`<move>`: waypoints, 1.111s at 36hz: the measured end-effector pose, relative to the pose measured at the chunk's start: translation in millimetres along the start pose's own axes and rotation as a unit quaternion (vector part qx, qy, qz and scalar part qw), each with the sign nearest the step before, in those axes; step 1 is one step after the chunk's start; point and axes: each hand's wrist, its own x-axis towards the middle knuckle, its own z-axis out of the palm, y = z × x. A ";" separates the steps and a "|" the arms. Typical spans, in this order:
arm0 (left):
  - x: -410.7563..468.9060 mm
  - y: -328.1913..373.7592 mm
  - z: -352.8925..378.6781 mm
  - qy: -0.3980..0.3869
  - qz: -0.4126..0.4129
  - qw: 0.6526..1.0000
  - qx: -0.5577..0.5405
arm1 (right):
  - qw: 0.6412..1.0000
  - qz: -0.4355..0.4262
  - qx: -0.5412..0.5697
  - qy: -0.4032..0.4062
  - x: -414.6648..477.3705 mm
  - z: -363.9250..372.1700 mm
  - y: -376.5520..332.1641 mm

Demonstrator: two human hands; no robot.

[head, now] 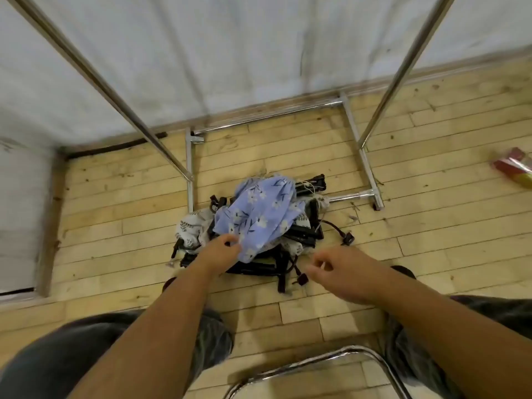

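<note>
Cloth: blue floral cloth (pixel 260 214) lay draped over the pile of black hangers (pixel 305 231) on the wooden floor (pixel 431 226), straight ahead of both hands.
Long axis: it ran away from the person, near hem angled toward the left side.
Left hand (pixel 223 250): the closer one, fingers curled on that near hem, pinching it.
Right hand (pixel 338 270): off to the side, clear of the cloth, fingers loosely curled; whether it held anything, couldn't tell.
Next lift: looked like the nearer hand's job.
</note>
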 end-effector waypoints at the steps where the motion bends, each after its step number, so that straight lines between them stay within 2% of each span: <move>1: 1.4 -1.1 0.5 0.004 -0.006 1.000 -0.008 | 1.000 0.008 -0.013 -0.019 0.4 2.4 0.5; 5: 9.2 -7.4 0.9 -0.013 -0.025 0.999 -0.034 | 0.996 0.016 -0.052 -0.069 -1.9 11.5 1.4; 12: 26.8 -2.9 7.8 -0.031 -0.054 0.997 -0.054 | 0.991 0.013 -0.078 -0.111 -5.5 26.0 11.8; 21: 41.3 11.3 20.7 -0.021 -0.121 0.962 -0.242 | 0.989 0.085 -0.054 -0.109 -7.1 33.0 36.1; 28: 30.0 7.9 17.4 -0.087 -0.124 0.954 -0.260 | 0.992 0.070 -0.024 -0.101 -3.2 33.6 27.3; 40: 17.8 35.4 24.3 0.027 -0.086 0.961 -0.260 | 0.990 0.075 -0.042 -0.108 -3.0 31.4 22.3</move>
